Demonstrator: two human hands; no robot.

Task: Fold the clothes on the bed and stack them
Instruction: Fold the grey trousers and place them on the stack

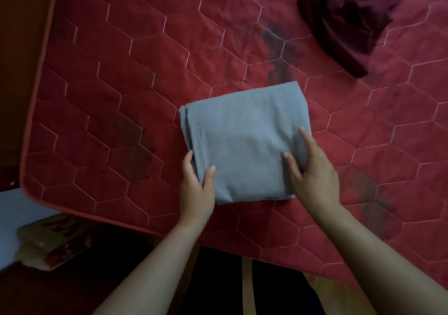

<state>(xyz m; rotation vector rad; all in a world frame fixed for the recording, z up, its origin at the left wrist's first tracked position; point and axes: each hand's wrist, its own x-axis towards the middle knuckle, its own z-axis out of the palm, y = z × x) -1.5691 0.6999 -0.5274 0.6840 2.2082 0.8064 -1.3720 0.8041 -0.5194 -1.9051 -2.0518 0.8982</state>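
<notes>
Two hands on folded grey-blue soft cloth rectangle (244, 140), flat on red hexagon-quilted mattress (121, 48). My left hand (197, 186) pinched near-left edge, thumb on top. My right hand (312, 174) pressed flat, fingers straight, near-right corner. Judged light, floppy, layers prone to slide. Best lifted from under both side edges.

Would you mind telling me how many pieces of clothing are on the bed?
2: a folded grey garment at centre, and a crumpled maroon garment at the top right. Others may be out of view.
</notes>
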